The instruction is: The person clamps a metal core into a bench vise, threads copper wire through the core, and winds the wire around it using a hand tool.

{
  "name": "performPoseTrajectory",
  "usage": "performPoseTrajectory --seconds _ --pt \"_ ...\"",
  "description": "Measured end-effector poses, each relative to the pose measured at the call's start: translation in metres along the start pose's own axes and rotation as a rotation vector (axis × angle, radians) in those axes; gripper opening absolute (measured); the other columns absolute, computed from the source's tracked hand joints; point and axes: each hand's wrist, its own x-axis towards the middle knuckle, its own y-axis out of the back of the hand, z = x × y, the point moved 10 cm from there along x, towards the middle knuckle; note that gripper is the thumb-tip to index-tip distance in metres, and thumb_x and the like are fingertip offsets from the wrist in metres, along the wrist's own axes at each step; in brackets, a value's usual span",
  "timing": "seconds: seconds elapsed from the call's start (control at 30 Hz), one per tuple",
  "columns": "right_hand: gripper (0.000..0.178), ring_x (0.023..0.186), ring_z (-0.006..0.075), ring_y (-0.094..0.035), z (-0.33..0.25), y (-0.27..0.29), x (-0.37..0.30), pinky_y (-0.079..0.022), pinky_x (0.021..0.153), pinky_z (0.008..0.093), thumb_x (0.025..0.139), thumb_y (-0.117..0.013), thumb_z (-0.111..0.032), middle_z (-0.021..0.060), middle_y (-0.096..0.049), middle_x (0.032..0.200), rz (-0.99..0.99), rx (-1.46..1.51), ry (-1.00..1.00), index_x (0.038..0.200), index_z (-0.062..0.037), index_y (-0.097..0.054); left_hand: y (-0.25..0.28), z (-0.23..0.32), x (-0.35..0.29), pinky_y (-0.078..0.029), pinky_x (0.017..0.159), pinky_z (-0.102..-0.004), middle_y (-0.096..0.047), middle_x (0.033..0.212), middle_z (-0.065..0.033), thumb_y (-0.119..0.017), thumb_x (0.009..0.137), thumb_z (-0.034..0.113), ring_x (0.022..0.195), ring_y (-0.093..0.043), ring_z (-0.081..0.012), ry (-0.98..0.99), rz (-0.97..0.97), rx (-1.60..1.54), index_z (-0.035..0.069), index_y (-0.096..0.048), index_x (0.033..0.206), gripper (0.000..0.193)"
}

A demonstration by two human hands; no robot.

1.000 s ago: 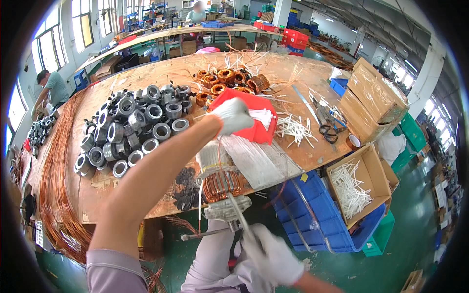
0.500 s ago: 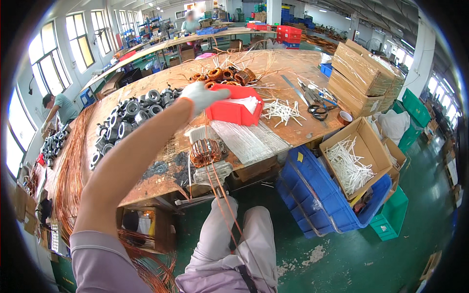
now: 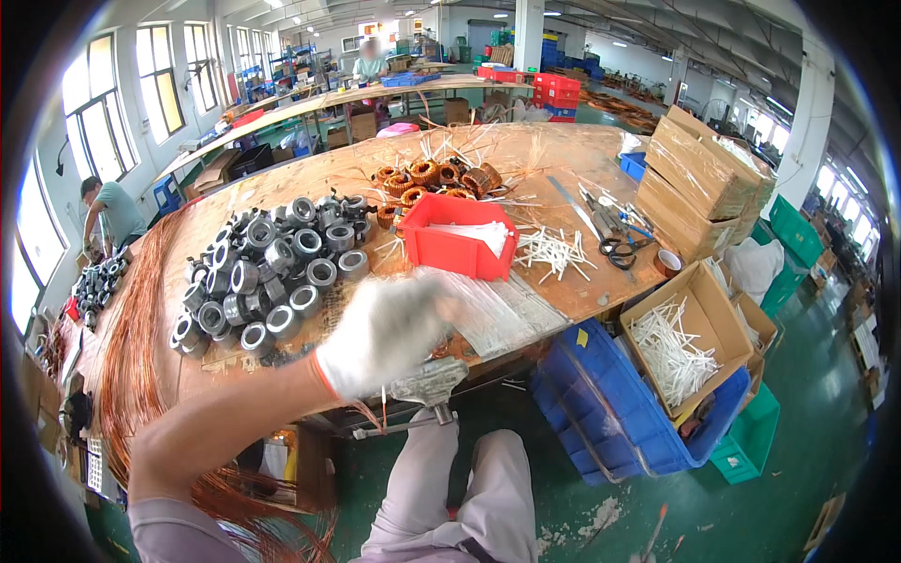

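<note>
My left hand [image 3: 389, 328], in a white glove, is over the near table edge, just above a grey metal vise [image 3: 430, 380]. Motion smears its fingers, so their grip cannot be made out. Whatever is behind the glove at the vise jaws is hidden. My right hand is out of view. Beyond the glove stands a red bin [image 3: 432, 246] holding white sleeve-like strips [image 3: 483, 235]. Behind the bin sit several copper-wound ring coils [image 3: 424, 173]. A heap of grey metal-and-black rings [image 3: 267, 267] covers the table left of the bin.
Loose white strips [image 3: 554, 253], scissors [image 3: 618, 251], a steel ruler [image 3: 572, 205] and a tape roll [image 3: 667, 263] lie right. A carton of strips [image 3: 690, 342] rests on a blue crate [image 3: 601, 403]. Copper wire [image 3: 141, 328] runs along the left. A co-worker [image 3: 117, 216] is far left.
My left hand has come back from the red bin toward the vise. The copper coil seen there earlier is now out of sight, and its long wires no longer cross my lap.
</note>
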Motion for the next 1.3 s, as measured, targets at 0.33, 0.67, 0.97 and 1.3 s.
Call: performPoseTrajectory --seconds 0.33,0.67,0.97,1.3 --pt "0.012 0.073 0.0112 -0.054 -0.337 -0.127 -0.177 -0.049 0.071 0.0272 0.100 -0.058 -0.003 0.0018 -0.057 0.088 -0.791 0.264 1.190 0.110 -0.0058 -0.065 -0.016 -0.200 0.016 -0.025 0.042 -0.0258 -0.038 0.064 0.0052 -0.056 0.105 0.055 0.048 -0.033 -0.0066 0.850 0.248 -0.808 0.009 -0.051 0.087 0.050" --pt "0.031 0.052 0.0105 -0.053 -0.407 -0.275 -0.151 -0.041 0.044 0.0258 0.110 -0.054 -0.030 0.0031 -0.055 0.070 -1.238 0.477 0.123 0.119 -0.0018 -0.063 -0.087 -0.237 0.015 -0.023 0.042 -0.0243 -0.037 0.065 0.0048 -0.058 0.105 0.052 0.048 -0.032 -0.0057 0.938 0.167 -0.977 0.012 -0.048 0.081 0.048" --pt "0.032 0.085 0.0533 -0.066 -0.163 -0.160 -0.104 -0.050 0.065 0.0574 0.100 -0.064 -0.027 0.0322 -0.064 0.084 -0.680 -0.196 0.747 0.110 0.0029 -0.060 -0.123 -0.162 0.106 -0.052 0.069 -0.0427 -0.067 0.075 -0.0205 -0.068 0.083 0.044 0.070 -0.064 -0.0247 0.405 -0.714 0.213 -0.009 -0.070 0.086 0.053" --pt "0.038 0.106 0.0444 -0.069 0.458 0.045 -0.147 -0.056 0.089 0.0555 0.100 -0.051 -0.037 0.0221 -0.073 0.114 -0.459 -0.828 -0.351 0.114 -0.0078 -0.070 -0.088 -0.080 0.098 -0.056 0.085 -0.0461 -0.070 0.099 -0.0269 -0.077 0.085 0.050 0.095 -0.071 -0.0403 0.369 -0.315 0.308 -0.009 -0.062 0.120 0.070"
